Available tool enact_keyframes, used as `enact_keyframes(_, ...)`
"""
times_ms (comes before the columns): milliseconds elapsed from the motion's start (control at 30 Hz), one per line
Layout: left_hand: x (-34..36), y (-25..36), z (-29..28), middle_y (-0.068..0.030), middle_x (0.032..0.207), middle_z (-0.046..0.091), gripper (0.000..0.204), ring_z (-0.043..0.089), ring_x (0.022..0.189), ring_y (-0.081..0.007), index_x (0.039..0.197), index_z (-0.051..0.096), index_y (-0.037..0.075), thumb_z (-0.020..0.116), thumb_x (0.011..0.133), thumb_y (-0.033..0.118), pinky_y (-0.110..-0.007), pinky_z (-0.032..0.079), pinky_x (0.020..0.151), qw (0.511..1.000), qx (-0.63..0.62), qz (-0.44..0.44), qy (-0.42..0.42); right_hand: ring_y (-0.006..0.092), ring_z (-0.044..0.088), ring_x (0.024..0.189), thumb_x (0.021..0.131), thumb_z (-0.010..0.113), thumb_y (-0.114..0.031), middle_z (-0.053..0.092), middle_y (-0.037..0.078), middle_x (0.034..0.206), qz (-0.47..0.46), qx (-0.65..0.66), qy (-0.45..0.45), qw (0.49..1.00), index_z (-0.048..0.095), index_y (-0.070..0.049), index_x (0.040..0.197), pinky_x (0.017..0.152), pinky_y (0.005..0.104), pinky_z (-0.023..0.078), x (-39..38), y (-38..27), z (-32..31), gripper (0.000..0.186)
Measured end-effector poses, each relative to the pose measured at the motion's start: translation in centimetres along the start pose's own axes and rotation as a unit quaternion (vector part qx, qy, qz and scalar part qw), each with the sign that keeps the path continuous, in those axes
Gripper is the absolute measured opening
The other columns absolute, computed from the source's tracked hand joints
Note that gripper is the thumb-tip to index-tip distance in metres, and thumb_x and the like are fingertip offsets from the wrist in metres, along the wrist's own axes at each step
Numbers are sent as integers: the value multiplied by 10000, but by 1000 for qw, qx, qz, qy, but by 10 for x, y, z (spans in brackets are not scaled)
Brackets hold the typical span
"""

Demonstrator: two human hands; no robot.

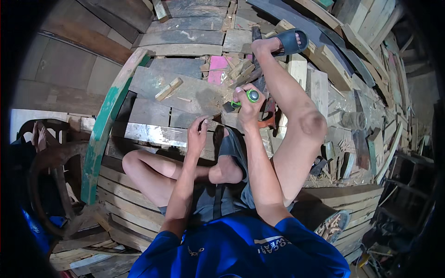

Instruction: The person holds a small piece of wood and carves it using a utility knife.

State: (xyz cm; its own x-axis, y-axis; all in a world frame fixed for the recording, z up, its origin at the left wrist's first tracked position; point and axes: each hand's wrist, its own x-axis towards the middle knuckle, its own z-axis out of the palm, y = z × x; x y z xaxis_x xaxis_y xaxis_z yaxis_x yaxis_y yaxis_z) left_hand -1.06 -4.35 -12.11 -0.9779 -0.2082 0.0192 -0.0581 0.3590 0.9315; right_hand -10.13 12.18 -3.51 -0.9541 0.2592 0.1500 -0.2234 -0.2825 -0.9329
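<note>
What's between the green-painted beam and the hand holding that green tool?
In the head view, a short wooden block and thin sliver lie on boards between the beam and right hand.

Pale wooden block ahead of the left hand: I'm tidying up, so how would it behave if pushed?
The block has flat sides, so it would probably slide rather than roll. It looks like solid wood, so likely stiff. It is short beside the planks, suggesting low weight.

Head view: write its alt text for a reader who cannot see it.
A seated person grips a green-trimmed tool in the right hand above worn wooden boards; the left hand appears empty. Wood scraps lie ahead.
</note>
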Motion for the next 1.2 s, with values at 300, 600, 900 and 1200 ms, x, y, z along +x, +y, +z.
enact_keyframes(300,0,-1,-1,-69,780,652,104,590,697,-96,949,574,-6,510,954,75,-242,473,650,993,-94,-75,7,59,440,519,780,619,-50,498,7,529,-18,-13,-10,1000,512,5,641,505,242,363,6,9,2,184)
enact_keyframes(600,-1,1,3,-53,748,641,142,557,660,-75,855,541,14,517,960,106,-235,454,619,992,-96,-85,18,64,458,528,774,609,-36,516,9,550,-23,-43,-9,999,529,16,639,520,234,366,2,-6,6,165)
enact_keyframes(900,3,-1,2,-47,718,586,146,502,666,-100,848,499,26,488,968,108,-255,429,635,998,-60,-30,17,112,474,508,686,597,-17,518,47,559,31,35,-60,997,514,30,616,492,258,366,-20,-11,8,118)
enact_keyframes(1200,1,9,3,-82,707,557,167,491,657,-138,852,470,-12,523,948,114,-313,422,599,998,-29,-62,-2,134,514,520,671,572,24,566,84,597,-27,54,-109,992,503,23,616,520,266,414,-32,-17,27,89)
